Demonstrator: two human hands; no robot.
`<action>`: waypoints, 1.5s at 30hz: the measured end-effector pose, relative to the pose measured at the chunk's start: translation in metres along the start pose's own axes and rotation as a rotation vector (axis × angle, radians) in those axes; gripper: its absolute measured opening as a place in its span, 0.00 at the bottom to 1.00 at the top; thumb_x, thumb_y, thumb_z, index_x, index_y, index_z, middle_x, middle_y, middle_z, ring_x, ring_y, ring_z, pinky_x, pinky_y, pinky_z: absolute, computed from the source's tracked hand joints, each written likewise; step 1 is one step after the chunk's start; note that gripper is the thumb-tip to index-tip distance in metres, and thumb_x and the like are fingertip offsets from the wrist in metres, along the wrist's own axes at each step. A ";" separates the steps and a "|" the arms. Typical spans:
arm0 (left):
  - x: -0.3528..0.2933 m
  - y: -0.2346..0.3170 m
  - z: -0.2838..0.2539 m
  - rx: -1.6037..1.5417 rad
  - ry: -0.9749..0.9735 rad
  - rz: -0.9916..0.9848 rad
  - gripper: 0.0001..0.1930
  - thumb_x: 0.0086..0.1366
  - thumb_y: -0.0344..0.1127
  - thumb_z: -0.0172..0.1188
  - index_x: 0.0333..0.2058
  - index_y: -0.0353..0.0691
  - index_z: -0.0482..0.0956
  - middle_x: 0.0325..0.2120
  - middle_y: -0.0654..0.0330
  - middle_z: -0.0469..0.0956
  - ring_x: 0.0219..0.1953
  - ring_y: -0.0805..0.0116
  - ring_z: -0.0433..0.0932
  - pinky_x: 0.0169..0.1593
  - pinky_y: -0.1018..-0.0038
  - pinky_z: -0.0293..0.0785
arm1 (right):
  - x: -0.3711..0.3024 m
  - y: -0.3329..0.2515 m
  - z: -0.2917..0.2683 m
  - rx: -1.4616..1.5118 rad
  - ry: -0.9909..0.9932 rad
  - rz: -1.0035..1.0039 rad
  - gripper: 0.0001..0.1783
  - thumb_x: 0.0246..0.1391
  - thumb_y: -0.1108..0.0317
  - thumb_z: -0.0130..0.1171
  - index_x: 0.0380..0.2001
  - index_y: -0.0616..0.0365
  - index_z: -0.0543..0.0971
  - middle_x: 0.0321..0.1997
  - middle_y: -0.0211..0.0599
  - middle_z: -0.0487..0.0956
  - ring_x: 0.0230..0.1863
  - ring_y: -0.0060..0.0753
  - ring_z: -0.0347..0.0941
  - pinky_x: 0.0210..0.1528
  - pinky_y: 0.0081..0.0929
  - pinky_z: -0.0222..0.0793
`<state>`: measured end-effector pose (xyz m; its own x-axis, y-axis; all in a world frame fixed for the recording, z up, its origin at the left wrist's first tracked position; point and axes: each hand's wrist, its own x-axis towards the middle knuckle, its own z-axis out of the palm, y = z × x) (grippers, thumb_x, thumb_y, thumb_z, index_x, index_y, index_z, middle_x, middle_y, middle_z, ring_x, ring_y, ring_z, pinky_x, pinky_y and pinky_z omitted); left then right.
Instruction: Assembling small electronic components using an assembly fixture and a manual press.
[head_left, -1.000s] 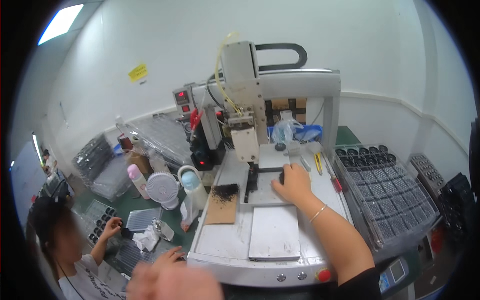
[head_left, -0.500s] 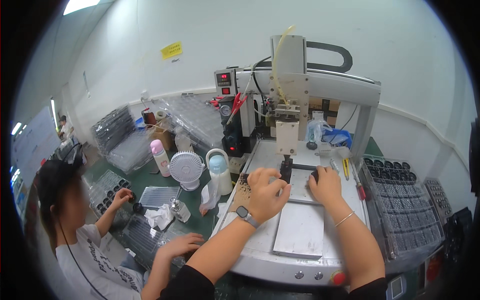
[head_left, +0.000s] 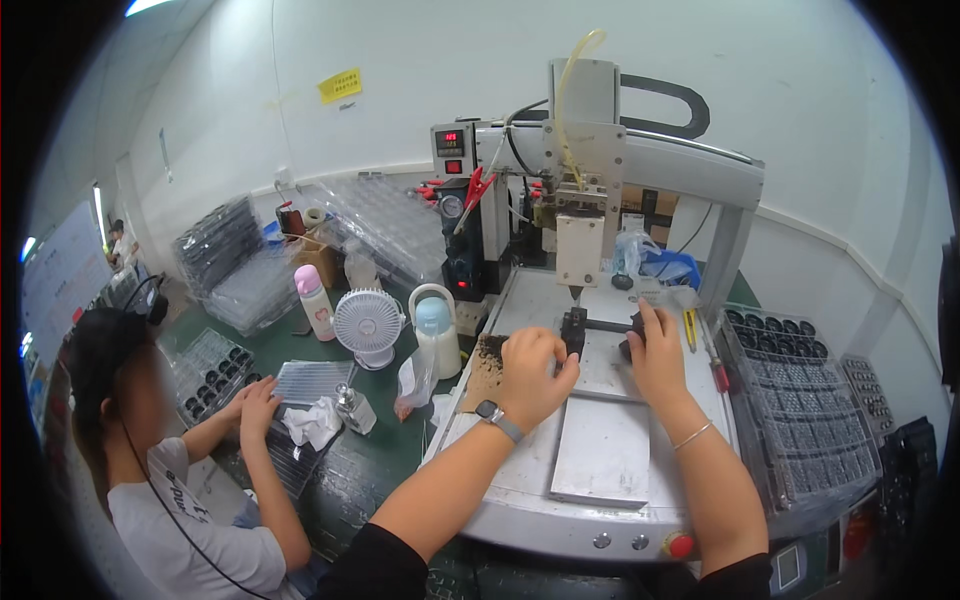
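My left hand (head_left: 533,378), with a watch on its wrist, is closed with bent fingers beside a black block-shaped fixture (head_left: 574,330) under the machine's nozzle. What its fingertips pinch, if anything, is hidden. Right of the fixture, my right hand (head_left: 657,358) grips a small dark round part (head_left: 635,340), mostly covered by the fingers. A dark bar (head_left: 608,325) runs from the fixture toward that part. Above the fixture hangs the dispensing head (head_left: 578,250), its tip a little apart from the fixture. A white metal plate (head_left: 602,450) lies on the machine bed below my hands.
Trays of black round parts (head_left: 775,335) stand at the right. A brown pad with black crumbs (head_left: 484,375), a white fan (head_left: 368,325) and bottles (head_left: 436,335) are at the left. A co-worker (head_left: 190,480) sits farther left. A red button (head_left: 679,545) is on the front edge.
My left fingers have curled in closer beside the fixture. More of the dark part shows at my right hand. The co-worker's hands have come together. The whole view has shifted slightly.
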<state>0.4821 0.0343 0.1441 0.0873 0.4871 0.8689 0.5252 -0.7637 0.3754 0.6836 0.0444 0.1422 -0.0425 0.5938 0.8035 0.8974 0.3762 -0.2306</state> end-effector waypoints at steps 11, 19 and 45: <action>0.004 -0.011 0.013 -0.206 -0.247 -0.388 0.12 0.49 0.38 0.65 0.24 0.35 0.75 0.24 0.57 0.74 0.26 0.65 0.71 0.32 0.71 0.68 | 0.009 -0.031 -0.020 0.441 -0.041 0.163 0.15 0.51 0.69 0.56 0.42 0.60 0.70 0.28 0.45 0.75 0.29 0.41 0.73 0.34 0.30 0.67; 0.019 0.012 -0.004 -0.227 0.194 -0.072 0.09 0.47 0.27 0.63 0.20 0.38 0.69 0.19 0.62 0.68 0.21 0.70 0.64 0.26 0.75 0.61 | 0.034 -0.064 -0.022 0.368 -0.365 0.376 0.13 0.46 0.69 0.50 0.34 0.62 0.77 0.24 0.51 0.77 0.24 0.43 0.75 0.30 0.33 0.70; 0.008 0.008 -0.021 -0.292 0.321 -0.152 0.09 0.52 0.30 0.62 0.22 0.39 0.69 0.19 0.63 0.67 0.22 0.71 0.64 0.27 0.74 0.61 | 0.058 -0.120 -0.001 -0.334 -0.947 0.229 0.13 0.48 0.62 0.52 0.28 0.60 0.80 0.34 0.49 0.79 0.43 0.49 0.75 0.41 0.36 0.71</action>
<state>0.4693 0.0235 0.1609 -0.2630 0.4821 0.8357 0.2469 -0.8037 0.5414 0.5740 0.0329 0.2170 -0.0543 0.9979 -0.0363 0.9977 0.0527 -0.0434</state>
